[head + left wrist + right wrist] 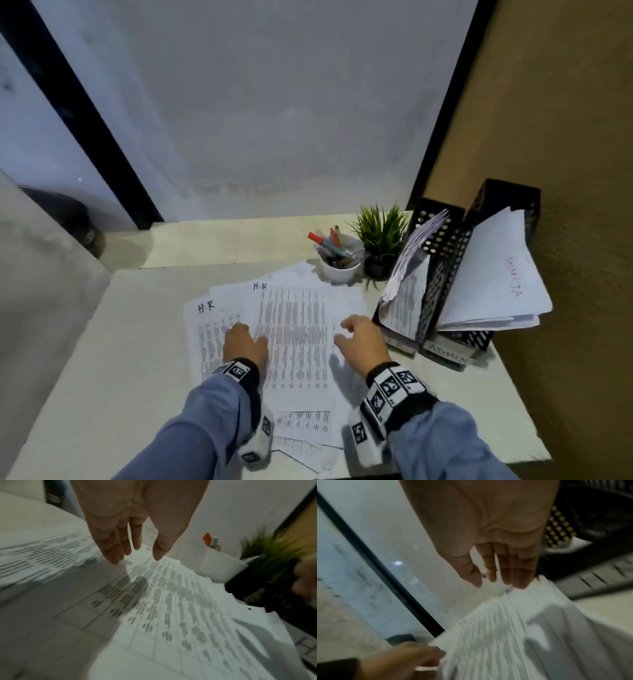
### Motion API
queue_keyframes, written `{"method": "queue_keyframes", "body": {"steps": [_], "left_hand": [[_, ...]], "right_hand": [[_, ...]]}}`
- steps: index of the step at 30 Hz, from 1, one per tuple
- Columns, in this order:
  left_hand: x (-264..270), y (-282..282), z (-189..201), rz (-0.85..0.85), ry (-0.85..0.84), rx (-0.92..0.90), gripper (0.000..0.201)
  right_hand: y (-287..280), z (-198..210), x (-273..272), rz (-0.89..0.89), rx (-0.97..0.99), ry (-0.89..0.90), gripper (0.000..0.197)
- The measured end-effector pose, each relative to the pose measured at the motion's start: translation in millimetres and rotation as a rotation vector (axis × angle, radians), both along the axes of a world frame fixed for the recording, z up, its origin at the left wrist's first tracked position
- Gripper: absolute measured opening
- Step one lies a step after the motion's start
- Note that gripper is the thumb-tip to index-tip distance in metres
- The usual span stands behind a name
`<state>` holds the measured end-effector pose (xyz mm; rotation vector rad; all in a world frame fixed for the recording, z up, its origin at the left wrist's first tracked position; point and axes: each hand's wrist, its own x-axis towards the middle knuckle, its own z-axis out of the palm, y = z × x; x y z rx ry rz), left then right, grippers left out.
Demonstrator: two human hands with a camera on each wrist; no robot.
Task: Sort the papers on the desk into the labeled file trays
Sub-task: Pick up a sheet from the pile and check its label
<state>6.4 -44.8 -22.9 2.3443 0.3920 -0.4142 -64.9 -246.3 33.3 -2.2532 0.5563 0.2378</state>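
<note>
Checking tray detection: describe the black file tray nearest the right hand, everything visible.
The black file tray is perforated, plastic or metal by its look, and stands upright on the desk at the right, beside a second tray, behind the right hand. Printed sheets lean out over its front. Its label is unreadable.

sleeves (205, 421): blue-grey, long, both arms | wrist bands (397, 387): blk strap w/ white blocks, blk-white square marker codes | both wrists, same kit

Printed papers (294, 342) marked "H.R" lie spread on the desk (102, 377) beside two paper-filled black mesh file trays (445, 260).
</note>
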Motion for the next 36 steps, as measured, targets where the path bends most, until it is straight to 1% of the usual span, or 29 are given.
{"method": "queue_keyframes", "body": {"steps": [2,5,7,9,10,11,12,13,14,16,17,18,19,21,22,23,24,25,26,27,28,29,30,31,32,33,34,35,36], "left_hand": [[-6.1,7.8,-10.4,0.028,0.021,0.016,0.053],[-12.1,7.5,-20.0,0.083,0.045,-0.04,0.057],[-14.8,3.7,-22.2,0.137,0.097,-0.115,0.06],[-19.5,0.4,-22.0,0.126,0.141,-0.112,0.059],[-21.5,0.5,-22.1,0.085,0.146,-0.047,0.056],[-23.1,2.0,-22.0,0.034,0.14,0.065,0.053],[-24.8,4.6,-21.5,-0.006,0.131,0.185,0.052],[-25.6,8.2,-22.6,-0.015,0.125,0.263,0.057],[-25.9,11.5,-22.6,-0.001,0.135,0.288,0.067],[-24.5,18.3,-21.6,0.067,0.153,0.205,0.084],[-24.0,21.6,-21.5,0.116,0.142,0.114,0.085],[-23.8,23.7,-20.2,0.151,0.134,0.019,0.08],[-24.2,25.7,-21.2,0.161,0.123,-0.068,0.07],[-26.8,29.2,-24.7,0.121,0.084,-0.198,0.038],[-28.7,30.4,-25.1,0.106,0.067,-0.262,0.024],[-31.4,30.9,-24.1,0.102,0.058,-0.324,0.017],[-33.8,30.7,-21.5,0.096,0.061,-0.359,0.019],[-35.4,31.3,-19.1,0.096,0.066,-0.392,0.03],[-36.1,32.1,-17.7,0.096,0.07,-0.428,0.042],[-37.8,32.7,-15.5,0.096,0.077,-0.47,0.049],[-39.0,33.0,-12.4,0.084,0.095,-0.498,0.05],[-40.0,33.1,-9.2,0.061,0.108,-0.511,0.05],[-40.0,33.3,-7.5,0.039,0.117,-0.51,0.049],[-40.4,33.7,-5.5,0.024,0.121,-0.486,0.049],[-40.3,33.5,-1.7,0.028,0.11,-0.464,0.048],[-38.9,34.8,1.8,0.065,0.08,-0.424,0.047],[-35.7,38.4,3.2,0.15,0.026,-0.336,0.046],[-32.8,43.1,7.5,0.223,-0.044,-0.181,0.043],[-31.0,49.3,11.5,0.267,-0.084,-0.028,0.034]], "right_hand": [[3.8,-31.1,-1.6,-0.057,0.001,0.164,0.028],[7.0,-56.3,-4.5,-0.149,0.048,0.223,0.031],[10.7,-58.2,-6.3,-0.199,0.054,0.201,0.011],[14.7,-60.6,-8.4,-0.249,0.046,0.187,0.026],[16.9,-60.1,-9.0,-0.258,0.058,0.186,0.022],[19.4,-57.5,-10.4,-0.249,0.071,0.187,0.012],[21.0,-56.9,-11.2,-0.25,0.09,0.195,0.019],[22.1,-56.2,-11.4,-0.246,0.095,0.203,0.032],[23.1,-54.8,-10.8,-0.248,0.108,0.207,0.038],[23.4,-56.3,-9.3,-0.236,0.108,0.209,0.038],[23.4,-58.2,-8.9,-0.226,0.094,0.213,0.035],[22.9,-58.3,-8.8,-0.212,0.087,0.211,0.032],[21.8,-58.1,-8.3,-0.202,0.08,0.225,0.03],[19.0,-60.1,-6.1,-0.211,0.104,0.235,0.032],[18.1,-57.3,-5.0,-0.217,0.124,0.232,0.038],[17.0,-59.7,-3.0,-0.242,0.154,0.217,0.048],[15.9,-60.1,-1.5,-0.283,0.193,0.194,0.059],[16.0,-63.3,0.9,-0.338,0.27,0.159,0.068],[15.8,-61.4,2.4,-0.382,0.374,0.114,0.072],[14.8,-61.0,4.6,-0.436,0.484,0.085,0.068],[14.2,-56.7,6.0,-0.463,0.563,0.09,0.055],[12.2,-52.3,8.4,-0.482,0.573,0.105,0.037],[10.7,-45.4,9.1,-0.507,0.564,0.114,0.018],[8.1,-44.5,11.4,-0.548,0.579,0.119,0.011],[5.9,-42.4,15.3,-0.627,0.669,0.112,0.015],[5.9,-44.2,17.7,-0.665,0.751,0.127,0.018],[4.3,-42.2,16.5,-0.689,0.833,0.1,0.019],[4.4,-46.8,17.4,-0.693,0.846,0.098,0.02],[4.0,-46.3,17.5,-0.658,0.807,0.111,0.02]]}}
